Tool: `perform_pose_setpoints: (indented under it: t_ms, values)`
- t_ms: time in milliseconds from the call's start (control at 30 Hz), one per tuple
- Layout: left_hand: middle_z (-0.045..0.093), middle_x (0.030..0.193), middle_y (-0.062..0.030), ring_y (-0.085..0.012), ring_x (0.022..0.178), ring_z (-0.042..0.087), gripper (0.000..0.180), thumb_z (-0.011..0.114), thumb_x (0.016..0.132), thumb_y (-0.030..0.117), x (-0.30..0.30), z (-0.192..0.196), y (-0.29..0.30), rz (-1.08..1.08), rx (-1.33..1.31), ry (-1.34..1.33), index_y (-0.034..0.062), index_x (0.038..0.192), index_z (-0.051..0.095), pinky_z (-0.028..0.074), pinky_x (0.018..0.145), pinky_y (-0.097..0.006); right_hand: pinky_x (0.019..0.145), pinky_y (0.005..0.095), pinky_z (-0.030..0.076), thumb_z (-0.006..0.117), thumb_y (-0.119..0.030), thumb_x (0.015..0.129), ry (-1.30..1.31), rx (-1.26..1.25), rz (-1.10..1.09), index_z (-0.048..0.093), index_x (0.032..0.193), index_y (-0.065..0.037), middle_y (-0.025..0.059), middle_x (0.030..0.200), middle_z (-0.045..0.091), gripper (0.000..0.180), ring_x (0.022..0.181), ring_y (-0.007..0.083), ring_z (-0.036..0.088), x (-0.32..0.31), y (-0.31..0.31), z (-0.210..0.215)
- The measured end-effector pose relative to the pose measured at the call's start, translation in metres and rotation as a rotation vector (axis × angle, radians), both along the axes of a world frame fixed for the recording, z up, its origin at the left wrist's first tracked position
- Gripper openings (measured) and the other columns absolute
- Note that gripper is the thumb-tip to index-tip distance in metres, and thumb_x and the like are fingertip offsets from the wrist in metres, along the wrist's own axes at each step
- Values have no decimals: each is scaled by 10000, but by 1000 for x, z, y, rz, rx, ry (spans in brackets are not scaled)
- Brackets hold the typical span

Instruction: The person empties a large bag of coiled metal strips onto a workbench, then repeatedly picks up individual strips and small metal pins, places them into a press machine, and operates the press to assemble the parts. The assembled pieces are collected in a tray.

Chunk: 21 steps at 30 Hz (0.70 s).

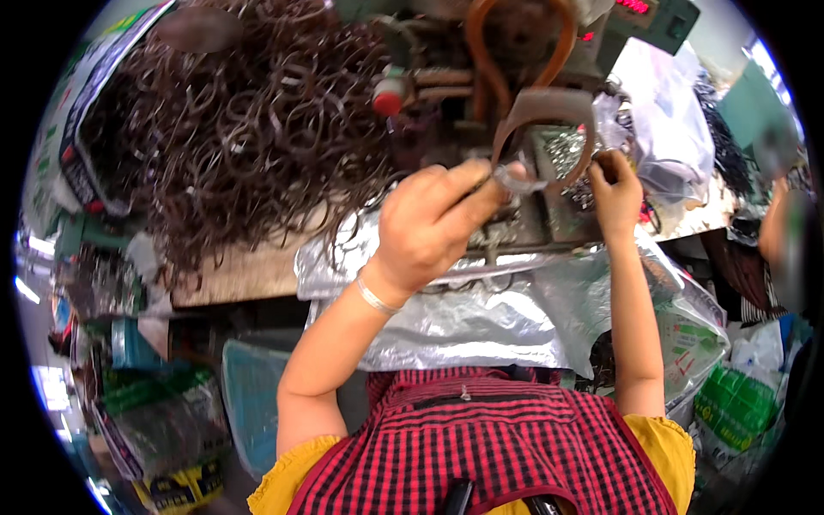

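Note:
My left hand (433,219) is closed, thumb and forefinger pinching the lower end of a brown looped band (549,107). The band is wide along its top and narrows toward its ends, with a clear or shiny piece (519,180) at the pinched end. It is held up in front of a bench machine. My right hand (616,190) is at the right edge of a tray (566,219) holding small shiny metal pieces (566,150). Its thumb and fingertips are brought together; whatever is between them is too small or hidden to make out.
A big heap of brown curved bands (257,129) covers the bench's left side. Behind my hands stands the machine with a red knob (388,101) and an orange-brown loop (571,34). Silver sheeting (455,322) drapes over the front edge. White plastic bags (674,120) stand right.

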State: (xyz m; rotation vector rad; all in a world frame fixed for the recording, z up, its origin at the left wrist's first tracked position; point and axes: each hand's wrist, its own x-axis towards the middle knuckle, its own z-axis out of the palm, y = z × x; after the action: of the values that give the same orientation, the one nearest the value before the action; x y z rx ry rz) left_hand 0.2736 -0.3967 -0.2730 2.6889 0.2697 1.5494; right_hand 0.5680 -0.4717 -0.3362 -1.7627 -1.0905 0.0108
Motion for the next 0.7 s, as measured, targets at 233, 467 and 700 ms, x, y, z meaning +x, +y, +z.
perform_pose_setpoints:
  t_ms: [233,467,700]
  values:
    - [404,1499,-200,-423,1257,464,919,859,658,413,-190,-79,-126,391,-579,1366,161,1452,471,348,1112,-507,771,260,502,677,-67,898,94,80,99,708,1018,11,77,906,722,147,800,122,647,-8,-26,-8]
    - [698,1002,-214,-373,912,671,376,625,868,185,-145,-34,-142,89,-1075,1516,101,1234,654,540,797,-453,758,288,515,653,-44,890,73,55,164,677,1019,8,113,886,716,141,796,169,683,-16,-18,-16]
    - [627,862,-203,-388,912,621,174,644,763,88,-135,31,7,727,-439,734,12,900,718,507,773,-465,744,305,516,654,-64,900,82,138,109,670,999,4,134,880,707,121,791,215,688,-20,-15,1]
